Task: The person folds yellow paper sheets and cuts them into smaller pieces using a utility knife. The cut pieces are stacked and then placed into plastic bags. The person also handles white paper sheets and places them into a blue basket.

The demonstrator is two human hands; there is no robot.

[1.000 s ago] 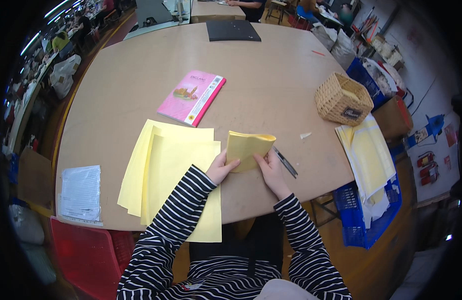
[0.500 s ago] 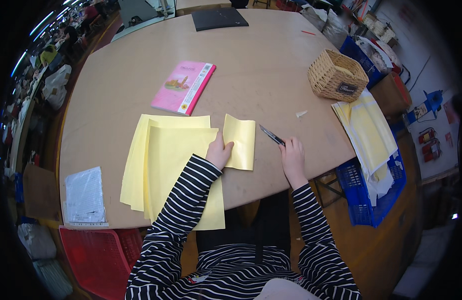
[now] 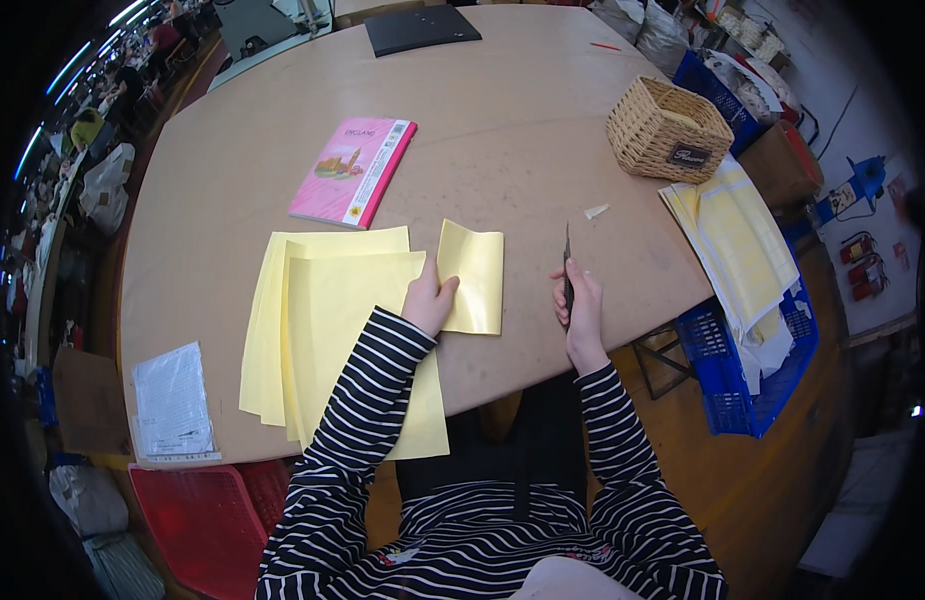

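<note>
A snap-off utility knife (image 3: 569,250) is in my right hand (image 3: 583,312), its fingers wrapped round the handle and the thin blade pointing away from me. My left hand (image 3: 429,303) grips the left edge of a small folded piece of glossy yellow sheet (image 3: 476,280), with the thumb towards it; some fingers are hidden. Under my left wrist and forearm lie several larger yellow sheets (image 3: 333,300), overlapping and partly hanging over the table's near edge. Bare tabletop lies between the knife and the small piece.
Beyond the sheets lies a pink notebook (image 3: 351,172), with a black folder (image 3: 423,31) farther back. At right stand a wicker basket (image 3: 651,130) and draped yellow-white sheets (image 3: 738,240) over a blue crate (image 3: 728,400). A paper scrap (image 3: 596,211) lies near the knife.
My right hand has turned the knife from slanting left to pointing nearly straight away from me. My left hand stays on the small yellow piece. The whole view has shifted slightly.
</note>
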